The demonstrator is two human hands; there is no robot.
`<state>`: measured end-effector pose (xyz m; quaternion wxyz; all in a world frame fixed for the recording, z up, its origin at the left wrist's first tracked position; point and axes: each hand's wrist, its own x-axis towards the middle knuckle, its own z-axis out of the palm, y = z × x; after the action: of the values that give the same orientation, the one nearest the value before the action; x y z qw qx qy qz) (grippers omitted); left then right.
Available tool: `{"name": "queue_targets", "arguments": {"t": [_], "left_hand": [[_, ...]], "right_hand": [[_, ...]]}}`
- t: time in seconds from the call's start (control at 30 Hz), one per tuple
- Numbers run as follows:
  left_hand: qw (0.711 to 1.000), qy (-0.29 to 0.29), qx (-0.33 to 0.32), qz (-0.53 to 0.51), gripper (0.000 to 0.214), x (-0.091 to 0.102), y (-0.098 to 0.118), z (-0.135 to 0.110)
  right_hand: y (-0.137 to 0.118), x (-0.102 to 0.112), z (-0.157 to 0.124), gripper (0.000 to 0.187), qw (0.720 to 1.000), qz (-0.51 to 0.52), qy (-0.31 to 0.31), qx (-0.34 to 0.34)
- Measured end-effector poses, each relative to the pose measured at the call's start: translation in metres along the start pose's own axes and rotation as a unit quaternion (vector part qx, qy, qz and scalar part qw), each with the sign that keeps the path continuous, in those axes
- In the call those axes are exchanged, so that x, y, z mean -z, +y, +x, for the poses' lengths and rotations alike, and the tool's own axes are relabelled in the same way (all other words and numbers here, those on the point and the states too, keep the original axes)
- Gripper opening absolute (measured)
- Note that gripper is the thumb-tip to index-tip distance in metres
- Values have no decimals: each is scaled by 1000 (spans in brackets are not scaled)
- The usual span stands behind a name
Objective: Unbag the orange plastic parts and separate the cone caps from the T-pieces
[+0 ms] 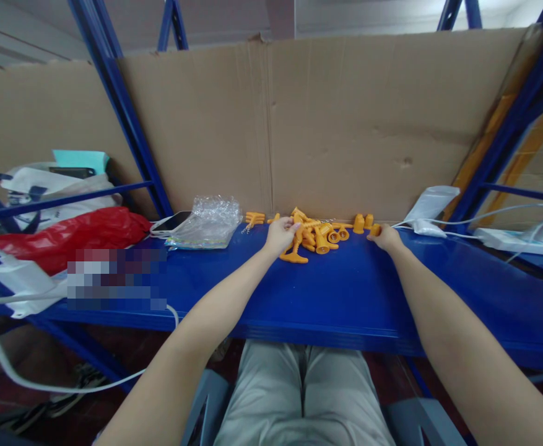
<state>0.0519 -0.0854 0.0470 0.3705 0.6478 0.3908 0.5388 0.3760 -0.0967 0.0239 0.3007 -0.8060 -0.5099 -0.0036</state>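
Orange corkscrews and caps lie in a loose pile (322, 243) on the blue worktop (308, 297), near the cardboard (345, 124) that stands along its back. The left hand (279, 235) is at the pile's left end, fingers bent among the pieces; whether its grip is pinching one or only touching, I cannot tell. A T-shaped handle (295, 257) lies just in front of that hand, nearer the worktop's front edge. To its left, a small group of corkscrews (255, 218) lies apart from the pile, with metal spirals showing.

The right hand (388, 238) has its grip closed around an orange cap (374, 230), low at the worktop (the fingers hide part of it). Two more caps (359, 224) stand upright just to the left of that hand, between it and the pile.

Farther left are a clear plastic bag (208, 223), a phone (178, 220) and a red bag (85, 234).
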Motion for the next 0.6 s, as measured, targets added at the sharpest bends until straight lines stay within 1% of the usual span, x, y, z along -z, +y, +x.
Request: {"name": "queue_targets", "arguments": {"t": [0.07,0.13,0.23,0.37,0.5,0.6], "left_hand": [[999,-3,24,-22,6,1,3,-2],[998,-5,47,-49,7,1,7,-4],[994,-11,69,-80,9,2,13,-7],[992,-22,87,-86,12,2,16,-9],[991,-28,104,-82,10,0,17,-10],[989,-36,119,-83,11,-1,18,-11]], "right_hand": [[-2,0,5,21,999,-24,-26,-22],[-6,0,8,23,998,-35,-28,-44],[-12,-1,10,30,996,-36,-20,-77],[-20,-5,7,35,993,-28,-8,-116],[-22,-10,4,40,991,-18,12,-135],[-17,-15,5,38,991,4,27,-132]]}}
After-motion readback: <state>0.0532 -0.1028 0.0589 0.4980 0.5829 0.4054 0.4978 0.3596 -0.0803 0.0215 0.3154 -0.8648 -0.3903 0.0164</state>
